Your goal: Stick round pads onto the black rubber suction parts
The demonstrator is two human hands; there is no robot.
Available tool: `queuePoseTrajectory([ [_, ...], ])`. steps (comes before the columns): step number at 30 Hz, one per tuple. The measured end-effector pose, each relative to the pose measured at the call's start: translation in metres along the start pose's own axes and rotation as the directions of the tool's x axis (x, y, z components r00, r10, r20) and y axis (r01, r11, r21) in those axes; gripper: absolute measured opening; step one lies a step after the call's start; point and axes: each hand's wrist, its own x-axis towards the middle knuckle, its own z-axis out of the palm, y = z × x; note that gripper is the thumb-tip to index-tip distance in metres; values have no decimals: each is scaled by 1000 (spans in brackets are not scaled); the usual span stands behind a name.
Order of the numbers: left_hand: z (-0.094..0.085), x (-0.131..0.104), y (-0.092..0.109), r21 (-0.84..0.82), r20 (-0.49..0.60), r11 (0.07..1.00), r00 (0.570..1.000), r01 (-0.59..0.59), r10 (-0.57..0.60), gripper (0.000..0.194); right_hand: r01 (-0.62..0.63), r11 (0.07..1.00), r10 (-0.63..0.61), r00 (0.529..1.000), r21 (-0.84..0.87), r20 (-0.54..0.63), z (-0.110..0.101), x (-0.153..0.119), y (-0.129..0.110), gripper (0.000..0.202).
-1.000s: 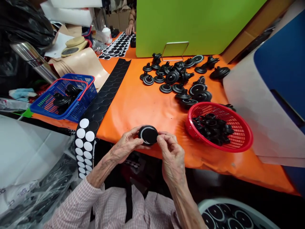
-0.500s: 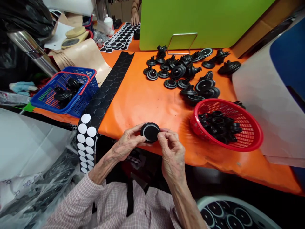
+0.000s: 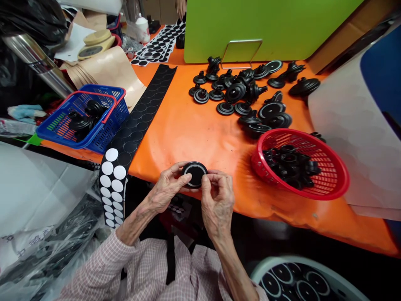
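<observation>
A round black disc (image 3: 196,175) with a pale grey ring is held up at the front edge of the orange table. My left hand (image 3: 165,187) grips its left side, thumb on the face and fingers around the rim. My right hand (image 3: 218,196) pinches the disc's right edge between thumb and curled fingers. Left of the hands, a long black strip of round stickers (image 3: 146,110) runs over the table and hangs off the front. White circles show on its hanging end.
Several black stepped parts (image 3: 235,92) lie across the orange table (image 3: 191,129). A red basket (image 3: 340,179) of small black pieces stands right, a blue basket (image 3: 108,140) left. A tub (image 3: 258,271) of ringed discs sits below right. A green board (image 3: 272,25) stands behind; another person's hand (image 3: 181,7) shows beyond.
Both hands and the disc have shifted slightly left. My left thumb lies further onto the disc's face. The other person's hand at the back has moved up, away from the sticker sheets.
</observation>
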Motion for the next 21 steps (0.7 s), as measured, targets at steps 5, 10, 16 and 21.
queuePoseTrajectory([
  [5,-1,0,1,21,-36,1000,999,-9,9,42,132,985,-135,991,-112,-13,4,-2,3,10],
  [10,-2,-2,-1,47,-53,999,998,-26,28,41,187,970,-193,981,-159,-23,12,-4,8,10],
  [16,-6,-5,6,139,-96,990,995,2,11,44,15,999,-15,1000,-44,-15,2,-6,-4,12],
  [21,-17,12,24,409,-153,912,986,3,66,65,213,927,-224,975,-308,1,-82,39,-9,14],
])
